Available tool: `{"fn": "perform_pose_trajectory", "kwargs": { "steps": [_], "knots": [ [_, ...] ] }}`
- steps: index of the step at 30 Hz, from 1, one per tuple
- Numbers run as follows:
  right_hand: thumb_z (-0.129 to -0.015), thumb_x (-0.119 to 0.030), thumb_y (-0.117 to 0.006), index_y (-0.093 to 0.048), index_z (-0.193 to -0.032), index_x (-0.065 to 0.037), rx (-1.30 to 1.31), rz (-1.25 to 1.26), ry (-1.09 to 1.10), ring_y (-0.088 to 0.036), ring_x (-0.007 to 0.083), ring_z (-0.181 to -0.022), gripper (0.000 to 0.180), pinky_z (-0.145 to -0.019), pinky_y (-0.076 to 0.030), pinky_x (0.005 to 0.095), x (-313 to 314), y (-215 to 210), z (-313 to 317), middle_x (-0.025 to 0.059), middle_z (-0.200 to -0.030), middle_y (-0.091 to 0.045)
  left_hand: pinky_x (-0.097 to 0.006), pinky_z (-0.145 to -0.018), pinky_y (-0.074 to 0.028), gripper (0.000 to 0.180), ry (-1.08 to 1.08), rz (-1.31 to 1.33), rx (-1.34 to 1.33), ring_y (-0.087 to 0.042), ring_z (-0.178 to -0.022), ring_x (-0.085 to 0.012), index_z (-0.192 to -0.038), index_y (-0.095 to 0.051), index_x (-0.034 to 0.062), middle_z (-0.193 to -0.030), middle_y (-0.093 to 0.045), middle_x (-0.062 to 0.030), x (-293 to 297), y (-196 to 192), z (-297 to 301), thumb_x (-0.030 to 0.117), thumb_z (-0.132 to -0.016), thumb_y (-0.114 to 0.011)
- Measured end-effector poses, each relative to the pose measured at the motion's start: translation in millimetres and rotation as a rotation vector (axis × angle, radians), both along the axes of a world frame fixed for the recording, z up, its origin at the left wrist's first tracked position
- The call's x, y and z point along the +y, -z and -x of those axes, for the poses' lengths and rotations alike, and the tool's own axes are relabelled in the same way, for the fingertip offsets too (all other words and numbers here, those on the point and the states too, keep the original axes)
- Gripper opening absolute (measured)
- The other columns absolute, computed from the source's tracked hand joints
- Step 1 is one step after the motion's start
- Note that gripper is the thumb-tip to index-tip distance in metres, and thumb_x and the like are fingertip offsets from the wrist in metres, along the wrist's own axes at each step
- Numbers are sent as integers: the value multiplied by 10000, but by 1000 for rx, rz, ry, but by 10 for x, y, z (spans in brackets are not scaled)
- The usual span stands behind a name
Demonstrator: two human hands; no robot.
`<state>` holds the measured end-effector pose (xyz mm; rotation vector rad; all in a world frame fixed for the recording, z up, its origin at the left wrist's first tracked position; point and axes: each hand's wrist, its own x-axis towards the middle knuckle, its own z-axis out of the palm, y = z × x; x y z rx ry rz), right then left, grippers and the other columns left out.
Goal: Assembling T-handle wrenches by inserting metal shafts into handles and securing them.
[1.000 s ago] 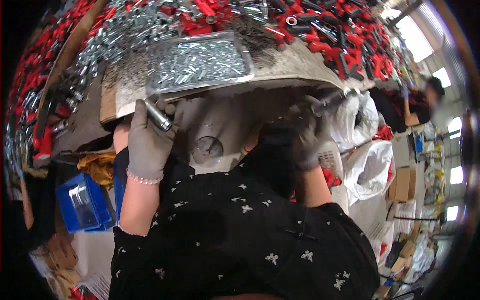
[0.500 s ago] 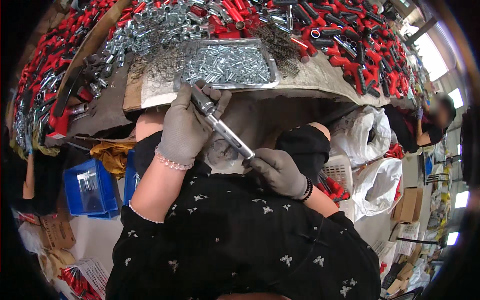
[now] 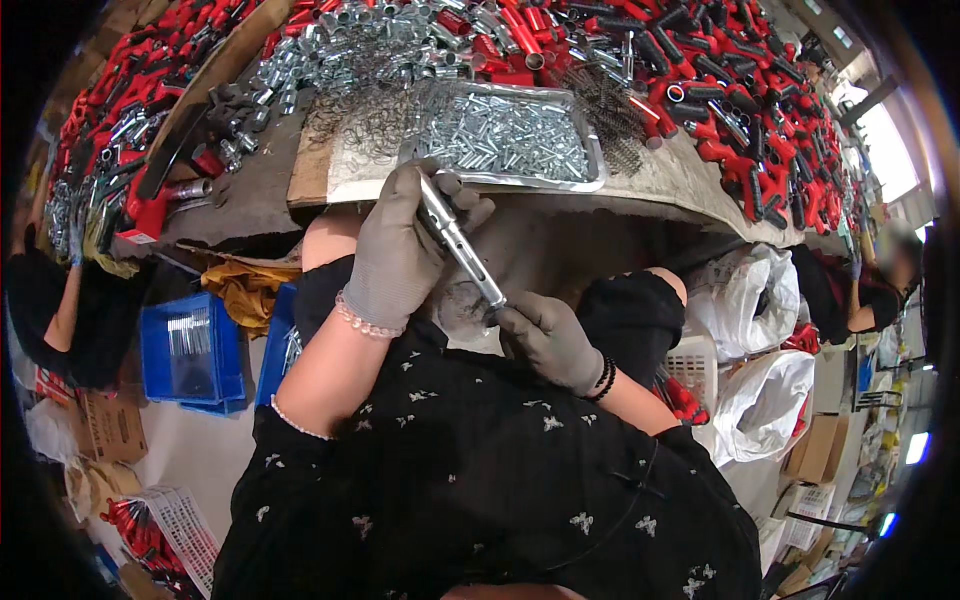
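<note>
A slotted silver metal tube (image 3: 468, 254) slants between my two grey-gloved hands, above my lap. My left hand (image 3: 400, 245) is closed around its upper part, thumb and fingers on either side of it. At the tube's lower end, the pinched fingertips of my right hand (image 3: 550, 340) touch or hold the tip. Whether a small part sits between those fingertips is hidden. Just beyond my left hand, at the table's near edge, lies a metal tray (image 3: 598, 172) filled with small silver pins (image 3: 510, 140).
Coiled springs (image 3: 365, 125), silver sleeves (image 3: 365, 50) and red-and-black handles (image 3: 740, 110) are heaped on the table. Blue bins (image 3: 240, 372) stand at left, white sacks (image 3: 762, 400) and a white basket (image 3: 692, 362) at right. Other people sit at both sides.
The whole view has shifted, so the table's things appear farther right. The tube stands a little steeper and its slot shows more fully. Both hands stay on it.
</note>
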<state>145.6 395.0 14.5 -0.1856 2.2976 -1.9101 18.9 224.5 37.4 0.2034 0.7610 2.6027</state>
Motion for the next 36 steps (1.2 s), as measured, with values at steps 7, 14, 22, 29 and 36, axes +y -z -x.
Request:
{"fn": "perform_pose_trajectory", "kwargs": {
  "steps": [7, 14, 22, 29, 36],
  "knots": [
    [-1012, -225, -548, -647, -945, -11, -141, -21, 33, -520, 111, -584, 245, -567, -423, 282, 165, -170, -68, 36, -674, -563, -289, -791, -514, 397, -305, 913, 451, -589, -881, -158, -1385, -488, 100, -1048, -588, -41, -506, -253, 153, 240, -1015, -515],
    [-955, -147, -571, -668, -950, -5, 110, -364, -11, -606, 310, -656, 171, -607, -459, 381, 177, -373, 155, 167, -757, -608, -282, -906, -496, 647, 14, 971, 769, -609, -1029, -131, -1392, -493, 46, -1238, -604, -83, -708, -213, 78, -16, -788, -716],
    [-960, -151, -576, -670, -944, -3, 60, -306, -71, -636, 271, -661, 176, -620, -481, 357, 227, -308, 169, 163, -757, -633, -263, -824, -508, 409, 38, 895, 659, -639, -964, -124, -1047, -670, 15, -1043, -676, -45, -964, -179, 229, 18, -680, -851],
    [-966, -154, -573, -668, -946, -1, 127, -300, -114, -639, 280, -651, 181, -606, -481, 371, 217, -280, 192, 165, -746, -630, -289, -787, -487, 417, -42, 982, 905, -621, -902, -163, -991, -682, 31, -979, -632, -64, -1100, -201, 321, 43, -620, -873],
    [-979, -179, -558, -653, -953, -8, 108, -212, -174, -586, 205, -590, 198, -556, -445, 349, -26, -282, 365, 112, -681, -575, -275, -801, -519, 663, 109, 895, 483, -651, -862, -148, -1211, -567, 1, -973, -676, -83, -784, -276, 97, 5, -615, -856]
  ]
}}
